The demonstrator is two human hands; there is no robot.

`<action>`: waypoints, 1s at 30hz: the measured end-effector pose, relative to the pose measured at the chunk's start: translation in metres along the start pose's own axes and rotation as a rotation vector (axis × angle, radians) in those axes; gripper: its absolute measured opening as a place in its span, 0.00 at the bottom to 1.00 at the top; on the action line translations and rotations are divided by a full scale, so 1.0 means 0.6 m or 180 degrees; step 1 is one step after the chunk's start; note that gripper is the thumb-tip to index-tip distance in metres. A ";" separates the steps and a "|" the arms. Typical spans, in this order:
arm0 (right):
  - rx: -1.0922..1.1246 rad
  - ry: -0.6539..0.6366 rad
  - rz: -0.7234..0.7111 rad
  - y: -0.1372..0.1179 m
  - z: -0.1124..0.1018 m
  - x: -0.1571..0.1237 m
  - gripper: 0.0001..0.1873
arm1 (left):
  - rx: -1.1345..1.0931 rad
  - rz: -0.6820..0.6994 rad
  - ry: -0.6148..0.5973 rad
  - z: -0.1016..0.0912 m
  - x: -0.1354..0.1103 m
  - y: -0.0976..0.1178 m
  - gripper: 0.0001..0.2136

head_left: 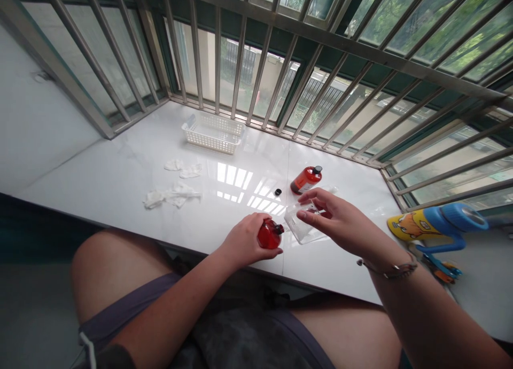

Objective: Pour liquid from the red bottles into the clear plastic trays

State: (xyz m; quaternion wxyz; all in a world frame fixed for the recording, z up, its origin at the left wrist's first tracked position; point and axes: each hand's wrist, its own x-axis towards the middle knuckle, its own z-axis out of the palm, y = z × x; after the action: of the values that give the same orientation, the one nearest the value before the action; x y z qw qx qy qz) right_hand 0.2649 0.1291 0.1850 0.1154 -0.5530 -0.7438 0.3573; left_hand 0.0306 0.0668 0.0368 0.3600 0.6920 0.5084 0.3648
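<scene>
My left hand [250,240] is wrapped round a red, see-through bottle [268,235]. Its dark neck points right, towards a clear plastic container [302,231]. The fingers and thumb of my right hand [328,214] curve about the upper part of that container, which looks tilted; its outline is hard to make out against the white top. Just behind it is a second red bottle [306,180] with a black cap and a pale label. A small black cap [278,191] lies left of this second bottle.
Crumpled white tissues [172,196] lie on the left of the glossy white table [240,166]. A white perforated basket [214,135] stands by the barred window [276,64]. At the right are a blue and yellow flask [433,222] and a blue and orange object [444,270].
</scene>
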 end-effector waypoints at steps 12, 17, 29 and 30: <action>0.0023 -0.0023 0.0020 -0.002 0.006 0.000 0.29 | 0.0003 -0.0014 0.0025 -0.002 0.000 0.002 0.35; 0.0477 0.0041 0.0145 0.024 0.026 -0.001 0.30 | -0.0036 -0.0032 0.0016 -0.003 -0.002 -0.001 0.36; 0.2541 0.0839 0.0369 0.145 0.153 -0.031 0.32 | -0.0033 -0.0151 0.0080 -0.008 0.000 -0.008 0.34; 0.2572 0.0926 0.0392 0.154 0.163 -0.035 0.32 | -0.0034 -0.0173 0.0084 -0.010 0.001 -0.008 0.34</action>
State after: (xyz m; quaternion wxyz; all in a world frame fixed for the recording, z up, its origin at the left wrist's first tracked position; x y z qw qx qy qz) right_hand 0.2854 0.0829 0.0583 0.4046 -0.5514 -0.4857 0.5444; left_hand 0.0234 0.0692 0.0353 0.3667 0.6711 0.5298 0.3667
